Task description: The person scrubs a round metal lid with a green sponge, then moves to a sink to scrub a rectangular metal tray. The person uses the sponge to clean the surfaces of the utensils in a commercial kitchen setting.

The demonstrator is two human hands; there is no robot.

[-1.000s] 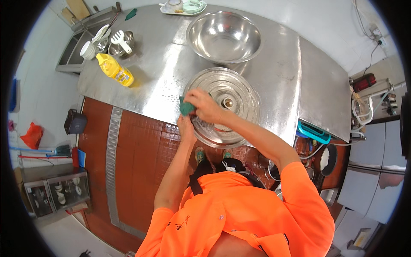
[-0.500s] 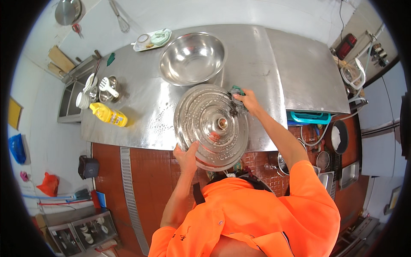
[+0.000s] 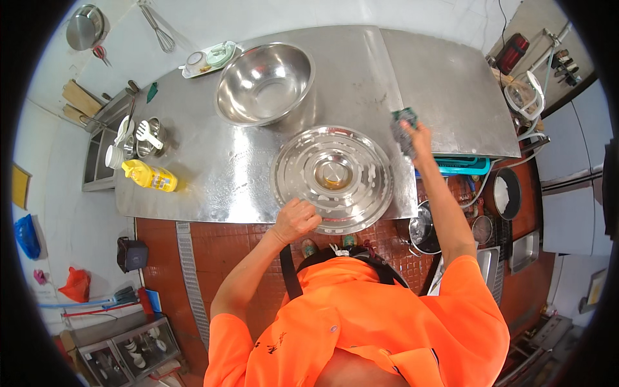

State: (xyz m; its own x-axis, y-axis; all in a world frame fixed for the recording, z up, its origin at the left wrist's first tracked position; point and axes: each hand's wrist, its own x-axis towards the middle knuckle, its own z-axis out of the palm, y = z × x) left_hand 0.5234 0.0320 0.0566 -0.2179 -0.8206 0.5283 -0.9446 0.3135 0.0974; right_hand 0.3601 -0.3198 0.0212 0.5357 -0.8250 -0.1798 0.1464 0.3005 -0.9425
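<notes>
Firstly listed: one round metal lid (image 3: 354, 193), ridged in rings and patched with whitish suds (image 3: 371, 173), found at the near side of the steel desk (image 3: 348, 77). Its near rim is seen past the desk's front edge, on the person's side.

Left hand (image 3: 298, 220): set at the lid's near-left rim, fingers curled; whether the rim is pinched or merely touched by this grip cannot be told from above.

Right hand (image 3: 420, 143): a dark grey-green scouring pad (image 3: 404, 133) is clasped in its grip, apart from the lid, out by the seam of the desk's right-hand section; its height over the steel is hard to judge.

Large metal bowl (image 3: 263, 84): placed beyond the lid and to its left, mouth up; only a slim gap is kept between the two rims.

Yellow bottle (image 3: 151, 176): positioned well to the left, a broad stretch of steel being held between it and the lid. Beyond it, a white slotted turner (image 3: 149, 137) is rested in a small metal bowl (image 3: 159, 127).

Right margin: a narrow strip is bounded by the lid and the seam. There the front edge is stepped back, and a teal basket (image 3: 461, 168) is seen beneath.
</notes>
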